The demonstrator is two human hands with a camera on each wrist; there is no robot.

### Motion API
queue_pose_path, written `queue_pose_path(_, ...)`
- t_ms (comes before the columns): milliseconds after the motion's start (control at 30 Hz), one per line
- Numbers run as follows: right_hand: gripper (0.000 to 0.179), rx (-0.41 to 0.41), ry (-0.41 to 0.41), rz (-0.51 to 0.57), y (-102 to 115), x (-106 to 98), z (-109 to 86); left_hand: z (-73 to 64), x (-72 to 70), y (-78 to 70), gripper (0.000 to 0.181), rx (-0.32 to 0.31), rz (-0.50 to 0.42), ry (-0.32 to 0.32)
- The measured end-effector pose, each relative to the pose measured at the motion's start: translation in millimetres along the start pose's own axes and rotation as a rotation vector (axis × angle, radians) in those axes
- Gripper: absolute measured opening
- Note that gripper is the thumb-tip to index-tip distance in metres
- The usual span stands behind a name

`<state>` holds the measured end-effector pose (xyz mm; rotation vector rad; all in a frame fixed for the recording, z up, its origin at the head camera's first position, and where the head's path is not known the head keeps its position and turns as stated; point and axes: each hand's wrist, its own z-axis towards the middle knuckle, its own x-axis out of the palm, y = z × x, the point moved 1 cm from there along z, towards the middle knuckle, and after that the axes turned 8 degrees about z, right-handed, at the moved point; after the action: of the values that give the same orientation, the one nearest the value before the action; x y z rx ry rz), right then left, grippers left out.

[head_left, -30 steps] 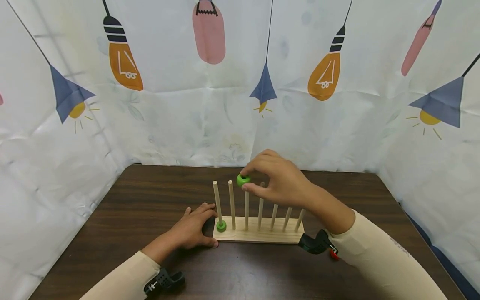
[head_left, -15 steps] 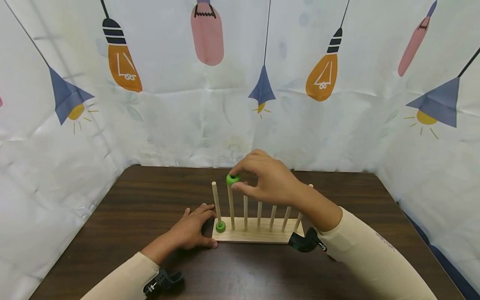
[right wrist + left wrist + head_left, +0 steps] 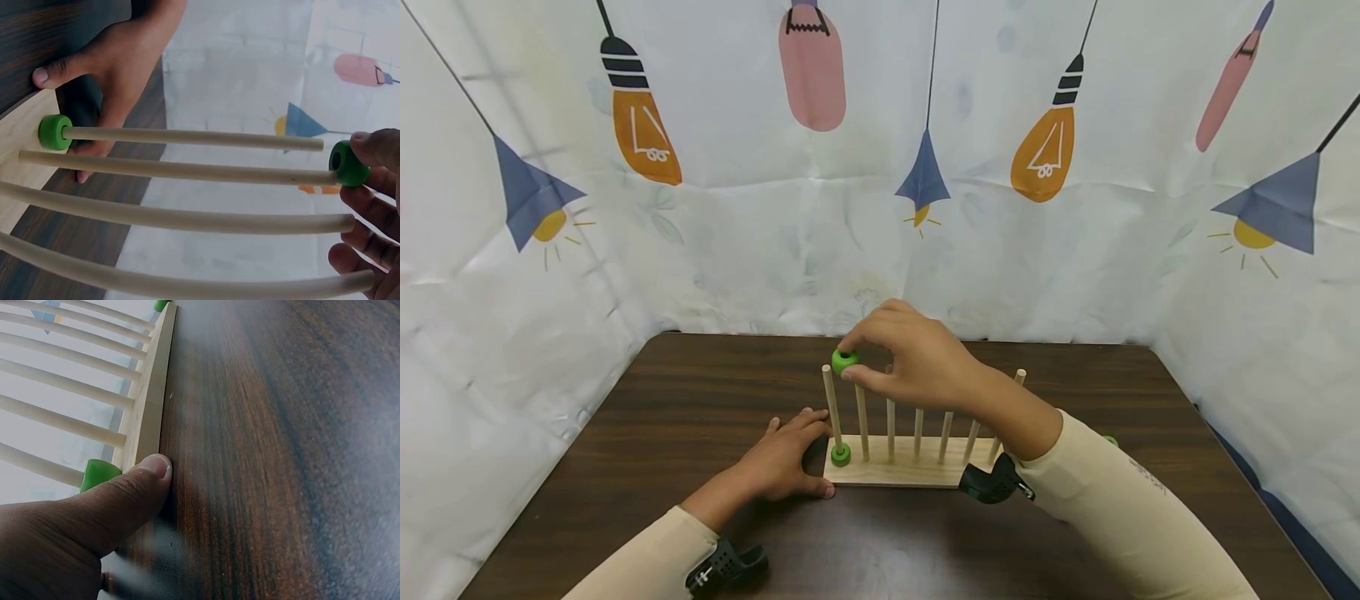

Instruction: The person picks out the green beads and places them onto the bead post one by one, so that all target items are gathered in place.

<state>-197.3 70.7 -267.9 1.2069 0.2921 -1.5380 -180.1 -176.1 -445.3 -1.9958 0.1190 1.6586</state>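
A wooden peg stand [image 3: 917, 473] with several upright pegs sits on the table. On its leftmost peg, a green ring bead [image 3: 840, 454] rests down at the base. My left hand [image 3: 786, 457] holds the stand's left end, thumb [image 3: 156, 467] at the front edge and fingers round toward the back. Between thumb and fingertips, my right hand [image 3: 917, 354] pinches a second green bead [image 3: 845, 362] level with the peg tops. In the right wrist view this held bead [image 3: 349, 164] is just beyond the first peg's tip, its hole facing the pegs, and overlaps the second peg's tip.
A dark wood-grain table [image 3: 700, 392] lies under everything. Part of another green piece [image 3: 1110, 439] shows behind my right sleeve [image 3: 1120, 492]. A patterned white cloth [image 3: 760, 250] hangs around the table's back and sides.
My right hand has moved left with the green bead, from above the third peg to beside the first peg's top. My left hand stays put. A red piece is now hidden by my right arm.
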Motion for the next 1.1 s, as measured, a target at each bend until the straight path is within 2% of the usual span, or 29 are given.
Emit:
queue_pose_path(400, 0.02, -0.03, -0.008, 0.016, 4.7, 7.6, 11.2, 0.5, 0.7, 0.7, 0.073, -0.001, 0.001, 0.002)
queue_pose_path(1100, 0.021, 0.047, 0.048, -0.028, 8.2, 12.5, 15.4, 0.2, 0.6, 0.0, 0.073, -0.01, -0.004, 0.002)
